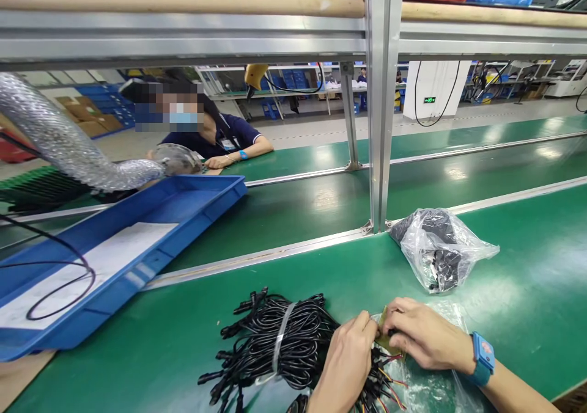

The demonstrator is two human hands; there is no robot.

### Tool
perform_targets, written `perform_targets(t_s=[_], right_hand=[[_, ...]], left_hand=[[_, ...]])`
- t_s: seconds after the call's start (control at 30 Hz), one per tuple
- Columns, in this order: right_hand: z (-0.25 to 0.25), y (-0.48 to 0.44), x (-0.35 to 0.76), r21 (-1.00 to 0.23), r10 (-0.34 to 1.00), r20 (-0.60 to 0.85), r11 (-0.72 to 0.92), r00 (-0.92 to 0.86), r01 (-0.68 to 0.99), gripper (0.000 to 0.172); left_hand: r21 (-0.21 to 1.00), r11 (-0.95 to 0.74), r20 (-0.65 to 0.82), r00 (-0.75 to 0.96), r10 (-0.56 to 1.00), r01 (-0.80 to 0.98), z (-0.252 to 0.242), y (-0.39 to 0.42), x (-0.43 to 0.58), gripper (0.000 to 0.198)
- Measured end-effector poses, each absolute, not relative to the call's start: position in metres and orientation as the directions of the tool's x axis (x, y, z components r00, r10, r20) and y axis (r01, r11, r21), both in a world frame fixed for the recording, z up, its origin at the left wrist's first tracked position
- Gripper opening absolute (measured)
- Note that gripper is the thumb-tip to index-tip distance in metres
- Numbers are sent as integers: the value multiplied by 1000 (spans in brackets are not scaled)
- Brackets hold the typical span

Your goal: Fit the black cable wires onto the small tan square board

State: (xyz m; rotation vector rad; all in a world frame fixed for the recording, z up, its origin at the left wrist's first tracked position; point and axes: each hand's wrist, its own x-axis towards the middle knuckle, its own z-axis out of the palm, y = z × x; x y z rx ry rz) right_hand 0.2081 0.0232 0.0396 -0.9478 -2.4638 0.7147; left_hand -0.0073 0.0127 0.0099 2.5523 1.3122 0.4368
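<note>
A bundle of black cables with connectors at one end lies on the green bench, bound by a clear band. My left hand rests over its right side with fingers pinched together; what they hold is too small to make out. Facing it, my right hand has its fingers curled on a small yellow-green piece, mostly hidden by the fingers. Stripped red, yellow and black wire ends stick out below the hands. Under the right hand lies a clear plastic sheet or bag.
A tied clear bag of black parts sits beyond my right hand, near a metal post. At left, a long blue tray holds paper and a loose black cable. Across the bench a co-worker sits by a silver duct.
</note>
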Motion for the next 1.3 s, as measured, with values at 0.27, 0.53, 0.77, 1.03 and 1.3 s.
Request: perform_targets(t_s=[0.27, 0.53, 0.77, 1.03, 1.3], right_hand=[[39, 24, 206, -580, 721, 134, 613, -680, 536, 11], [37, 26, 212, -673, 814, 287, 546, -505, 499, 20], [35, 23, 207, -635, 739, 225, 606, -635, 480, 18], [35, 27, 208, -654, 790, 253, 565, -559, 504, 19], [35, 26, 208, -643, 767, 255, 590, -589, 489, 21]], left_hand=[[441, -517, 133, 516, 846, 733, 14, 14, -11, 19], [386, -564, 215, 524, 824, 730, 5, 16, -13, 26], [302, -553, 227, 504, 833, 777, 1, 16, -12, 30], [242, -555, 203, 518, 831, 796, 2, 16, -9, 25], [286, -593, 213, 554, 805, 752, 4, 16, -11, 21]])
